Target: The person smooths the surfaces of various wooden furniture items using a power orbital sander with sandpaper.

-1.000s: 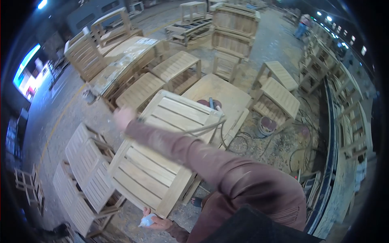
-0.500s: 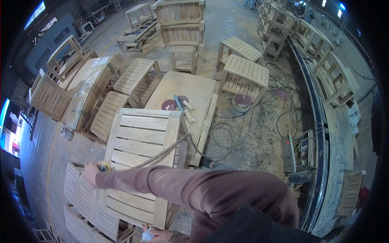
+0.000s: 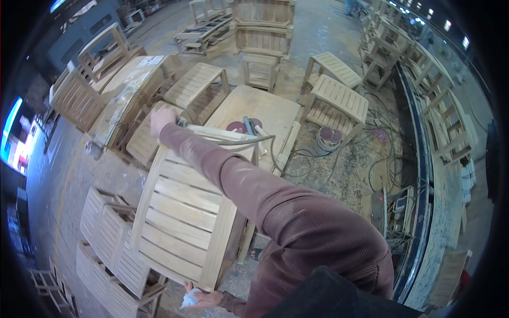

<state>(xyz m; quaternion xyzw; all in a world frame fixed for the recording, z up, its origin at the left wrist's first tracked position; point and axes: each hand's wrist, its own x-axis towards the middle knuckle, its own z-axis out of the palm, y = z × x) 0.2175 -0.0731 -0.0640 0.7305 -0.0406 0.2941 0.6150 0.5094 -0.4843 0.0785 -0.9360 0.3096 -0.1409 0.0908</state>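
A slatted wooden table (image 3: 183,193) lies in front of me. My right hand (image 3: 161,119) is closed at its far left corner, gripping what looks like an air sander (image 3: 182,122); the hand hides most of the tool. A hose (image 3: 241,142) trails from there over the table's far end. At the near end, beside the table's bottom corner, my left hand (image 3: 204,299) is closed around a crumpled, whitish-blue cloth (image 3: 190,298).
Behind the table, a board (image 3: 265,100) bears sanding discs (image 3: 236,127) and a blue tool (image 3: 248,125). A bucket (image 3: 327,142) holds more discs. Slatted stools (image 3: 339,100) stand around, several more at lower left (image 3: 101,222). Hoses (image 3: 389,153) lie coiled across the floor.
My right hand has moved from the table's left edge up to its far left corner, taking the tool and hose along. My left hand stays by the near corner. The view has shifted.
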